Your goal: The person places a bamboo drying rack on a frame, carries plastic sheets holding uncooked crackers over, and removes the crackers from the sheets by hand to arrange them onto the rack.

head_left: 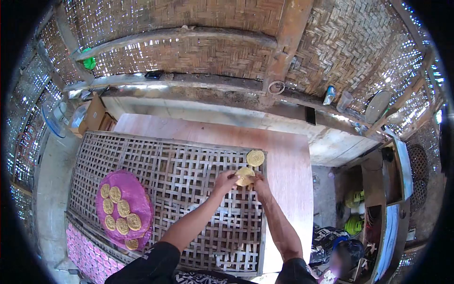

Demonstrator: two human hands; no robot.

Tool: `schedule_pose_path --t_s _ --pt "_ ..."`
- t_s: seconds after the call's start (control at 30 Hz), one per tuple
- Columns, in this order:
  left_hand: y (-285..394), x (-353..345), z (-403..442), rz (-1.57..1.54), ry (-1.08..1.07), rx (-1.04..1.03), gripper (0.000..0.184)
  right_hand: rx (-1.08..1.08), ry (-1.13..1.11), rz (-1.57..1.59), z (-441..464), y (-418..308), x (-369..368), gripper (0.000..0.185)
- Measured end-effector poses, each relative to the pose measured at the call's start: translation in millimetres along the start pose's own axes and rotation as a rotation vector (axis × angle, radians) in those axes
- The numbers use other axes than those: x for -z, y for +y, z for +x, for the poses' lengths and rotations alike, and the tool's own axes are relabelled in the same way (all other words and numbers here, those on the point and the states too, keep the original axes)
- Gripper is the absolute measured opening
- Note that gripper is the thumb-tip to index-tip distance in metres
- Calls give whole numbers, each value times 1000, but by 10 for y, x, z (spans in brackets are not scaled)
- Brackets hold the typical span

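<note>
My left hand (226, 181) and my right hand (260, 184) pinch opposite edges of a thin, round, yellow cracker (244, 176), just above or on the woven bamboo rack (189, 177); I cannot tell if it touches. Directly beyond it, another round cracker (255, 158) lies flat at the rack's far right corner. Over to the left, a pink round sheet (138, 193) lies on the rack and bears several similar crackers with a coiled, stringy surface. One more cracker (132, 244) sits at the sheet's near edge.
The rack rests on a pale wooden board (288, 189). A pink patterned cloth (87, 248) hangs at the near left. Behind stand a low wall and a woven wall with a ledge. At the lower right is another person (347, 255), beside wooden shelving (392, 213). A cardboard box (93, 113) is at the back left.
</note>
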State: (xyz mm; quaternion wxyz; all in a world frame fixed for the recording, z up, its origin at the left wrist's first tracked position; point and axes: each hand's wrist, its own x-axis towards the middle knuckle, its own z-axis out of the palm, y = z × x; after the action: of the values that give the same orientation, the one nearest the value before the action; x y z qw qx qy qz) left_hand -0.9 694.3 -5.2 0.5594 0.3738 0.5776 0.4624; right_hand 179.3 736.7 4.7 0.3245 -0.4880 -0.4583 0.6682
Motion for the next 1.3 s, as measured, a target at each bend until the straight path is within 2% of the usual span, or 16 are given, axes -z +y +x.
schedule_pose_path --t_s 0.1,0.2,0.23,0.4,0.53,0.63,0.7,0.73,0.8,0.83,0.87,0.9,0.97,1.03,1.1,1.3 --pt "84 -369 266 59 86 71 27 175 172 -168 224 112 253 26" --pt "52 -551 465 218 114 78 29 391 395 -924 244 4 386 26" --pt "-76 -592 553 337 127 16 30 250 403 -879 244 -31 373 28" --pt "252 -445 216 654 257 -154 36 342 520 -1002 0 -151 285 44" --pt "379 429 -438 617 359 -137 32 499 462 -1031 -154 -211 -82 44" --pt "-109 1615 -890 908 878 -482 32 606 272 -803 -238 -202 -545 33" --pt "-191 2457 -1469 980 1097 -156 35 589 146 -607 -180 81 -779 28" --pt "-548 2909 -1648 1461 1386 33 37 629 94 -571 -148 250 -889 26" --pt "-560 3515 -2376 1268 1556 -186 52 627 -38 -577 -315 326 -1213 22" --pt "-704 3761 -2640 1021 1611 20 58 623 -105 -579 -402 347 -1388 20" --pt "-468 3649 -2860 1124 1719 272 64 485 -180 -666 -652 225 -1657 23" --pt "-615 3728 -3040 1078 1745 394 68 359 -391 -639 -668 402 -1856 27" --pt "-1156 4039 -3424 1054 1790 511 70 473 -491 -658 -731 1152 -2378 32" --pt "-1410 4221 -3572 1005 1706 588 66 534 -552 -766 -928 1107 -2941 46" --pt "-1219 4133 -3707 866 1470 746 62 302 -466 -688 -1168 910 -3385 57" --pt "-1104 4065 -3639 977 1630 699 61 327 -231 -782 -1217 1043 -3996 61"
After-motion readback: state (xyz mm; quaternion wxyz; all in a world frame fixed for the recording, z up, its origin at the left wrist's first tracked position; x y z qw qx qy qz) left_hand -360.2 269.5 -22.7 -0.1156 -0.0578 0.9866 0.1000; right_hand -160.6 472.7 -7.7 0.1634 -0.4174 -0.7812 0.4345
